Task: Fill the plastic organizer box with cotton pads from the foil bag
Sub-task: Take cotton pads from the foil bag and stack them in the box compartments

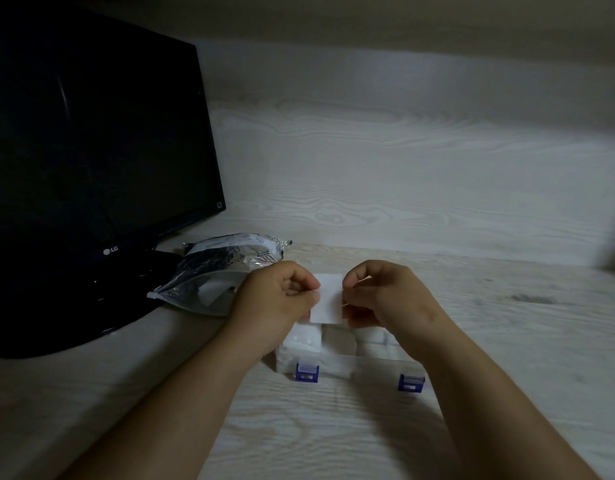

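Left hand (275, 299) and right hand (385, 296) pinch one cotton pad (330, 299) by its sides; organizer box (368, 367) waits at six o'clock.

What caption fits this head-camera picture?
Left hand and right hand pinch a cotton pad over the plastic organizer box; the foil bag lies by the monitor.

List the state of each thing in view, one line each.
Monitor: screen dark.
Bag: lying on the desk, a pad showing inside.
Box: open, left compartment holds pads.
Pad: held above the box.
Left hand: pinches the pad's left edge.
Right hand: pinches its right edge.
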`<state>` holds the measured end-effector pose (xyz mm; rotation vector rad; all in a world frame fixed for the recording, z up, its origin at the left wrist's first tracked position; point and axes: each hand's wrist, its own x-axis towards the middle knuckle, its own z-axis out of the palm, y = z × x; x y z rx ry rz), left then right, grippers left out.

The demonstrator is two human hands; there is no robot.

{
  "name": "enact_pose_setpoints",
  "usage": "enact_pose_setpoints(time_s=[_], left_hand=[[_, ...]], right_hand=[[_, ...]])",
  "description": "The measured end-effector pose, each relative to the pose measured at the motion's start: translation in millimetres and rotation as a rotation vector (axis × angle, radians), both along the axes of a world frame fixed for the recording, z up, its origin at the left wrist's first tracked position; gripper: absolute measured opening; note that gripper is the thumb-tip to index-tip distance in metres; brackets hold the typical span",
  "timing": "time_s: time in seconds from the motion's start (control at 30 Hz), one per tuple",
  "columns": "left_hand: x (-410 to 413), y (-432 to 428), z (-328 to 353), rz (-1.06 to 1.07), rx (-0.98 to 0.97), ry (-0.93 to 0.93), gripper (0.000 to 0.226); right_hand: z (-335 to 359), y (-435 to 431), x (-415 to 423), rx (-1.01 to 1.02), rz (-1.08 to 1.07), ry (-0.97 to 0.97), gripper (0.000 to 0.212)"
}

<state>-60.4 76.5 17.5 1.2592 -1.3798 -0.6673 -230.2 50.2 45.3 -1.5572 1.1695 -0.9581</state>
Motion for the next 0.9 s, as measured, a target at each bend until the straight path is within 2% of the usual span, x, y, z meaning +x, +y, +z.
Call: enact_pose_setpoints(time_s=[0.1,0.23,0.43,0.57,0.7,0.9], left_hand=[[0.1,-2.0,-2.3,0.026,-0.013,-0.049,0.021],[-1.0,-5.8,-5.7,0.026,-0.013,-0.081,0.023],[-2.9,-8.7,-13.8,0.042,-0.031,-0.395,0.022],[-4.8,-9.2,-14.6,0.006,-0.079,-0.496,0.007],[-7.6,-7.4,-14.9,0.018,-0.130,-0.606,0.010],[-10.0,-5.7,-16.8,0.008,-0.092,-0.736,0.014]], right_hand=[[2.3,1.1,-0.7,0.032,0.012,-0.009,0.007],[0.8,1.4,-1.9,-0.036,0.028,0.070,0.019],[2.3,-1.4,-5.8,0.038,0.026,0.188,0.008],[2.8,-1.4,-4.7,0.096,0.023,0.294,0.007],[2.6,-1.2,-3.9,0.131,0.019,0.356,0.009],[1.7,0.9,0.3,0.191,0.036,0.437,0.012]])
